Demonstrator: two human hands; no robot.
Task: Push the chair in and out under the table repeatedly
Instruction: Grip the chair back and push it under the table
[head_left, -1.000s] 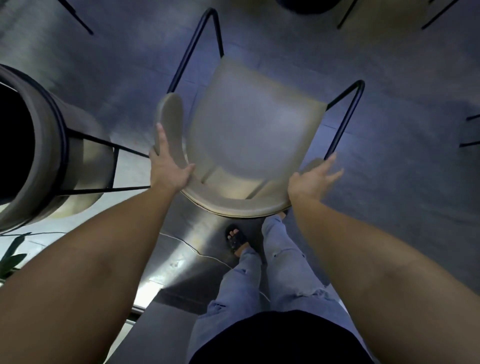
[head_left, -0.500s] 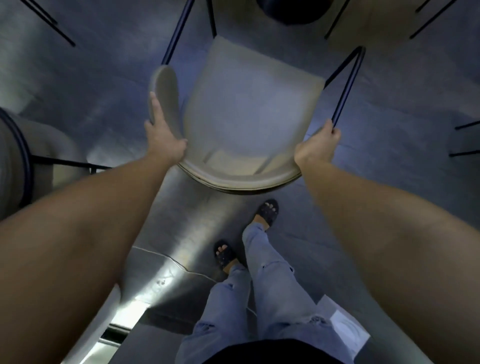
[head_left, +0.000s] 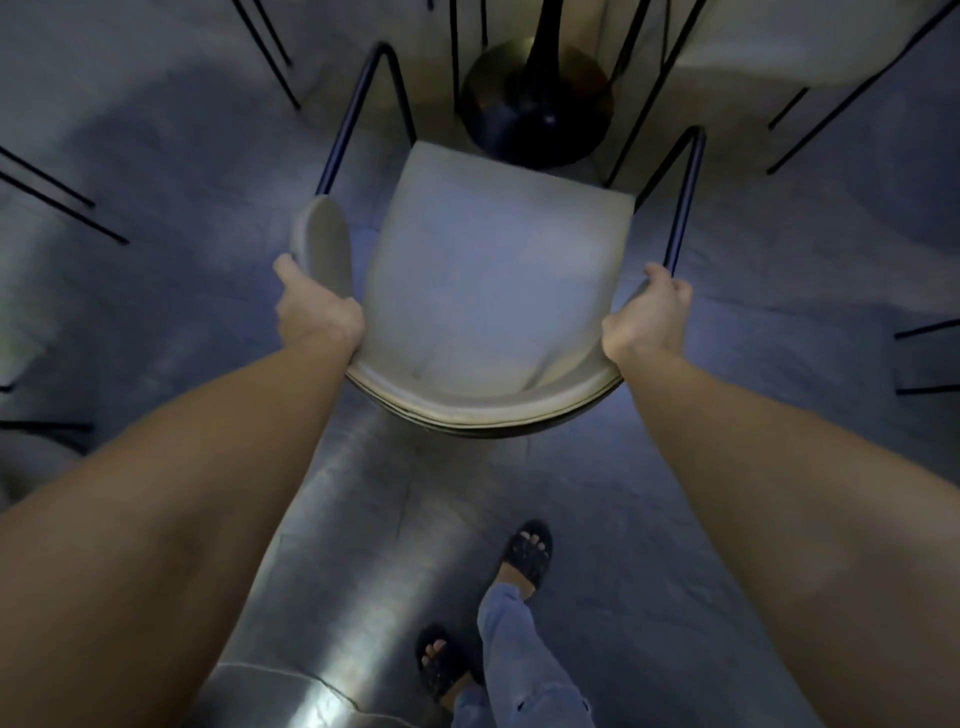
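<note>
A beige chair (head_left: 488, 270) with a curved back and thin dark metal legs stands in front of me on the grey floor. My left hand (head_left: 317, 306) grips the left end of its backrest, beside the padded armrest. My right hand (head_left: 649, 317) grips the right end, next to the dark leg tube. The seat's front edge almost reaches the round dark table base (head_left: 535, 109) at the top of the view. The tabletop itself is out of view.
Thin dark legs of other chairs (head_left: 270, 57) fan out at the upper left and upper right (head_left: 841, 98). More dark legs cross the left (head_left: 52, 197) and right edges (head_left: 930, 358). My feet in dark sandals (head_left: 527, 553) stand behind the chair.
The chair has slid forward, away from me and towards the table base. Both hands now grip the backrest ends. I have stepped forward; the round seat at left has left the view.
</note>
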